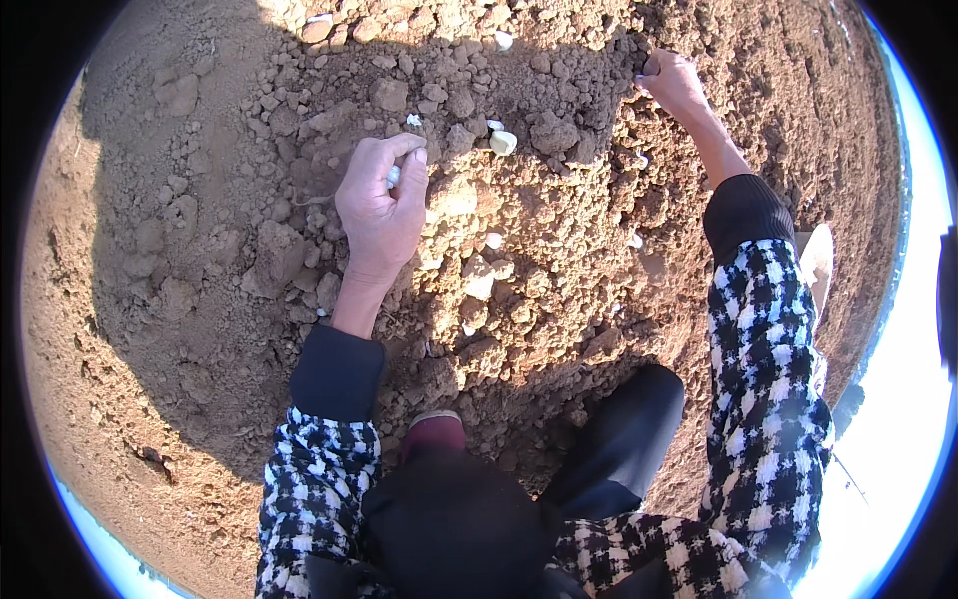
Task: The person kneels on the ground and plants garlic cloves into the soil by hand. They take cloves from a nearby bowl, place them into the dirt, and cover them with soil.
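My left hand [382, 195] is curled above the shaded, cloddy soil, closed around small whitish pieces that look like garlic cloves [393, 177]. Reaching out to the upper right, my right hand [668, 81] touches the ground with its fingertips together; a small pale thing shows at them, too small to name surely. Between the hands, a larger pale clove [503, 142] lies on the soil beside a smaller white one [495, 125]. Other pale cloves are scattered about, one near the top [504, 40], one in the sunlit middle [493, 240] and one farther right [635, 241].
Loose brown soil [554, 292] with clods surrounds the hands. A large clod [553, 132] lies between them. My dark-trousered knee [636, 419] and a dark red shoe [435, 432] are at the bottom. A pale rounded object [817, 262] stands beyond my right sleeve.
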{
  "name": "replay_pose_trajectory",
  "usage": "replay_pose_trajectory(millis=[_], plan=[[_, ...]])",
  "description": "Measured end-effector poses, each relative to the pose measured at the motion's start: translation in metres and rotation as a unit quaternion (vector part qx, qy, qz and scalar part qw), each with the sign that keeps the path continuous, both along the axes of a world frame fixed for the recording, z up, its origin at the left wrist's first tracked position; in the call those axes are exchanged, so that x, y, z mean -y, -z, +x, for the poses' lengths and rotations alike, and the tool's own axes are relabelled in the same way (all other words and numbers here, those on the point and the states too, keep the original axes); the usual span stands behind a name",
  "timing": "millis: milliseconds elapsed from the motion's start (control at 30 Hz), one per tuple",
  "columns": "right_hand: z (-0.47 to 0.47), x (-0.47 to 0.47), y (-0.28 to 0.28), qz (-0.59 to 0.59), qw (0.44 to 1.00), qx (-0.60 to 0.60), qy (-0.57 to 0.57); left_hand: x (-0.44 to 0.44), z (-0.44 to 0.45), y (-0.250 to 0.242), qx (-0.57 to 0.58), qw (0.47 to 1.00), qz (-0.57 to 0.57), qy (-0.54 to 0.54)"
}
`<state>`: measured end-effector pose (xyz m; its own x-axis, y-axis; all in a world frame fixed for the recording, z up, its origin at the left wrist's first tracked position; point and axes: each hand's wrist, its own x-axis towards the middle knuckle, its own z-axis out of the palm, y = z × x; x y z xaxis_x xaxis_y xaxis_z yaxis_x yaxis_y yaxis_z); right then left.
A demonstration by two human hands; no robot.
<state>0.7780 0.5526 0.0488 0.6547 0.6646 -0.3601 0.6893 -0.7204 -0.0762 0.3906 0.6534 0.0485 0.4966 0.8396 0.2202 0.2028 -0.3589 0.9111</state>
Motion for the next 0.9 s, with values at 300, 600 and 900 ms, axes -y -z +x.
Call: replay_pose_trajectory(millis=[300, 600, 900], plan=[[-0.13, 0.004, -0.048, 0.354, 0.913, 0.009, -0.205, 0.002, -0.001, 0.002, 0.023, 0.999, 0.01, -0.021], [-0.197, -0.018, -0.044, 0.182, 0.885, 0.064, -0.423, 0.005, -0.003, 0.002, 0.02, 0.999, -0.009, -0.027], [-0.223, 0.019, -0.089, 0.362, 0.781, -0.507, 0.043, 0.006, -0.003, 0.013, 0.006, 0.999, 0.031, -0.032]])
